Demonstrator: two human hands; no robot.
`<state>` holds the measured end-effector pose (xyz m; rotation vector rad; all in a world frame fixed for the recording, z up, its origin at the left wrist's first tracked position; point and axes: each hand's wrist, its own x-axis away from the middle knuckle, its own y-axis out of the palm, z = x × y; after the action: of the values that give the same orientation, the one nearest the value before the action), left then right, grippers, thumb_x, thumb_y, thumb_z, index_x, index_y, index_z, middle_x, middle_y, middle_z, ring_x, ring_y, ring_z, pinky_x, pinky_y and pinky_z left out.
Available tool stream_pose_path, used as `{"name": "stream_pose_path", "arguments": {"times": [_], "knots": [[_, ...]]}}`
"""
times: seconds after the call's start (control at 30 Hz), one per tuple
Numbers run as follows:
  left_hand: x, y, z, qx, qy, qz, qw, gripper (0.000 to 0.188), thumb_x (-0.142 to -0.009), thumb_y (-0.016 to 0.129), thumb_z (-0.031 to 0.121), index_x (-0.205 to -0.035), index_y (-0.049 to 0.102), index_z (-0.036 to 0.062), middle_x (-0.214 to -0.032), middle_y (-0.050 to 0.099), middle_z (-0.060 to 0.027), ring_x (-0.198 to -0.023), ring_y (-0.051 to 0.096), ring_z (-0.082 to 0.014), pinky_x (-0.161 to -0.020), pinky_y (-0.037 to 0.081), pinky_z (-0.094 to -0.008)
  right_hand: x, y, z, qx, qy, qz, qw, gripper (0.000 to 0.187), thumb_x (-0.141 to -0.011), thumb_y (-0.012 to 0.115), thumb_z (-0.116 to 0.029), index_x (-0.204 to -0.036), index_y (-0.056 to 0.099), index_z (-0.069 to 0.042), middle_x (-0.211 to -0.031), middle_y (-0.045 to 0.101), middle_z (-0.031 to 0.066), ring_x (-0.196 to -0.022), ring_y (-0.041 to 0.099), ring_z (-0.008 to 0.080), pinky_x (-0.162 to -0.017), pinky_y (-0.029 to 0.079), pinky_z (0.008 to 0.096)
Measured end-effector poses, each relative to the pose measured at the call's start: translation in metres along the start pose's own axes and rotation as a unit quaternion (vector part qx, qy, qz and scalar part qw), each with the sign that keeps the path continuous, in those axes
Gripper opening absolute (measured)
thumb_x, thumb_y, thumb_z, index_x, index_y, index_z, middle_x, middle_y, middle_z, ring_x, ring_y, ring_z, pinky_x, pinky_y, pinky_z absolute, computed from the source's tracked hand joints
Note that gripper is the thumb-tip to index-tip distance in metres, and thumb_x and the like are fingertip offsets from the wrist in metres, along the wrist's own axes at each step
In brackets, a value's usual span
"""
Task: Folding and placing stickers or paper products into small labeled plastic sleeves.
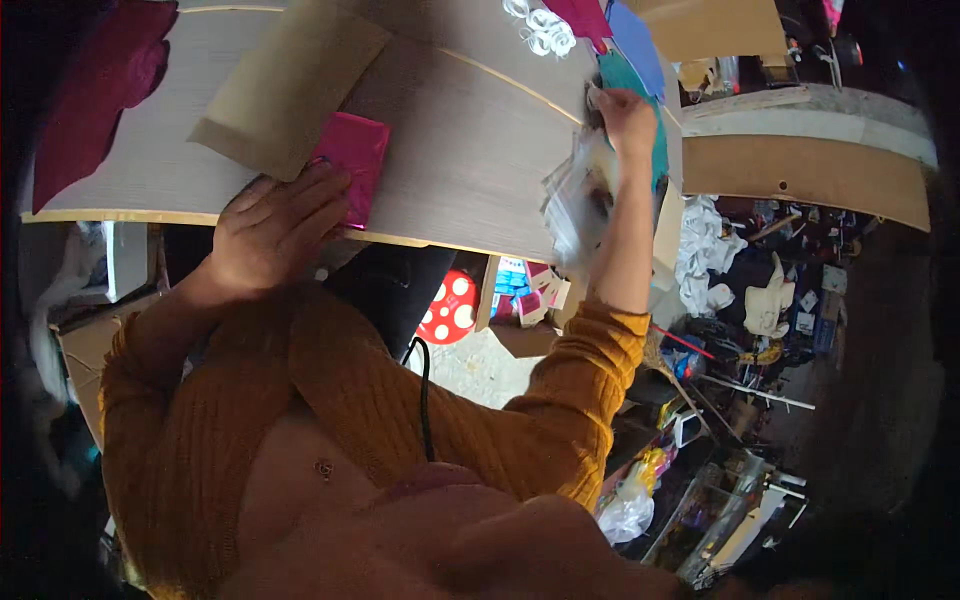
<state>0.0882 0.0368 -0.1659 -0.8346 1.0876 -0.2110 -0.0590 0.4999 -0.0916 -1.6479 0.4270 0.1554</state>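
Note:
My left hand (285, 225) lies flat with fingers stretched out over the lower left part of a shiny magenta packet (362, 150) at the table's near edge. A brown paper sheet or envelope (300, 85) lies just beyond that hand, touching the packet's corner. At the table's right end my right hand (628, 120) is closed in a pinch. What sits between its fingertips is small and blurred. Clear plastic sleeves (575, 205), smeared by motion, are beside its wrist at the table edge. A teal piece (625, 80) lies under and beyond the right hand.
Dark magenta cloth (95, 100) covers the table's far left. White curled strips (548, 32) and a blue piece (637, 40) lie at the back right. Below the table are a red, white-dotted round stool (450, 308) and an open cardboard box (525, 335). Clutter fills the right side.

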Motion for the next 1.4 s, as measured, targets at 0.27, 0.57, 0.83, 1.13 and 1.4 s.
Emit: {"name": "stream_pose_path", "arguments": {"times": [0.27,0.57,0.83,1.13,1.4], "knots": [[0.000,-0.001,0.001,-0.016,0.005,-0.022,1.000,0.038,-0.075,0.077,0.014,-0.111,0.067,0.0088,-0.123,0.068,-0.0098,-0.113,0.066,-0.0241,-0.091,0.052,-0.0360,0.047,-0.015,-0.006,-0.315,0.011,-0.153,0.937,0.024,-0.084,0.075,-0.007,-0.108,0.075,-0.011,-0.084,0.070,0.0002,-0.068,0.060,0.0130,-0.064,0.048,0.0259],[0.002,0.001,0.000,-0.010,0.017,-0.005,1.000,0.039,-0.074,0.077,0.014,-0.112,0.067,0.0088,-0.120,0.069,-0.0087,-0.113,0.066,-0.0235,-0.092,0.052,-0.0362,0.070,-0.045,-0.043,-0.152,-0.220,-0.104,0.958,0.031,-0.081,0.077,-0.004,-0.111,0.073,-0.012,-0.106,0.067,0.0042,-0.084,0.060,0.0157,-0.074,0.049,0.0269],[0.001,0.003,-0.001,0.007,0.005,0.011,1.000,0.037,-0.076,0.076,0.013,-0.112,0.067,0.0082,-0.120,0.068,-0.0094,-0.112,0.066,-0.0246,-0.094,0.052,-0.0383,0.044,-0.048,-0.068,-0.010,-0.401,-0.099,0.911,0.030,-0.076,0.075,0.001,-0.104,0.072,-0.011,-0.125,0.065,0.0085,-0.118,0.059,0.0306,-0.099,0.049,0.0384],[0.012,0.001,-0.003,-0.054,0.054,-0.001,0.997,0.035,-0.084,0.066,0.021,-0.117,0.065,0.0066,-0.125,0.065,-0.0117,-0.117,0.062,-0.0242,-0.098,0.049,-0.0383,0.055,-0.046,-0.173,-0.130,-0.465,-0.077,0.872,0.023,-0.077,0.075,-0.002,-0.099,0.072,-0.008,-0.131,0.063,0.0074,-0.124,0.057,0.0320,-0.102,0.048,0.0391],[0.009,0.001,-0.004,-0.040,0.071,-0.023,0.996,0.040,-0.082,0.063,0.022,-0.118,0.065,0.0044,-0.123,0.065,-0.0111,-0.118,0.061,-0.0241,-0.099,0.049,-0.0382,0.069,-0.004,-0.293,-0.169,-0.666,-0.076,0.722,0.032,-0.079,0.071,-0.008,-0.111,0.069,-0.007,-0.126,0.063,0.0101,-0.126,0.054,0.0304,-0.106,0.045,0.0403]]}}
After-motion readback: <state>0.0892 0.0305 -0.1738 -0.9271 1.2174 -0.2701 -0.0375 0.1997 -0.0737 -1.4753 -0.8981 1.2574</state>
